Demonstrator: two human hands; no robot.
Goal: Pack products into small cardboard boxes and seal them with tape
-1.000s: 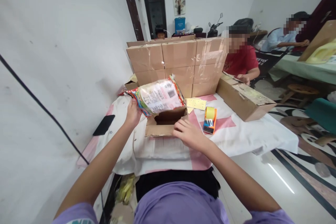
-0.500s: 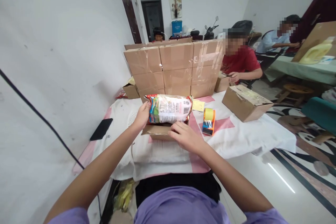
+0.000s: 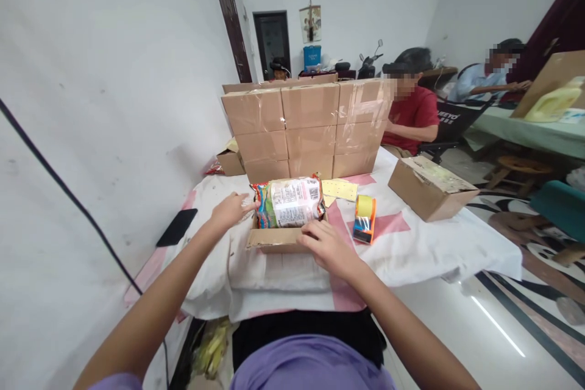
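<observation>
A shiny printed plastic food packet lies across the top of a small open cardboard box, partly down inside it. My left hand is at the packet's left end, fingers stretched out and one fingertip near or touching it. At the box's near right corner, my right hand curls its fingers over the front flap, gripping it. An orange tape dispenser with a yellow roll stands to the right of the box. Pale yellow dotted sheets lie just behind.
A wall of taped cardboard boxes rises behind the work area. On the right stands another cardboard box; a black phone-like slab lies at the left edge. A person in red sits beyond the table, another person farther right.
The packet has gone lower into the box, and my left hand has let go, moving left with its fingers extended. The person in red has turned and lowered their arms behind the boxes.
</observation>
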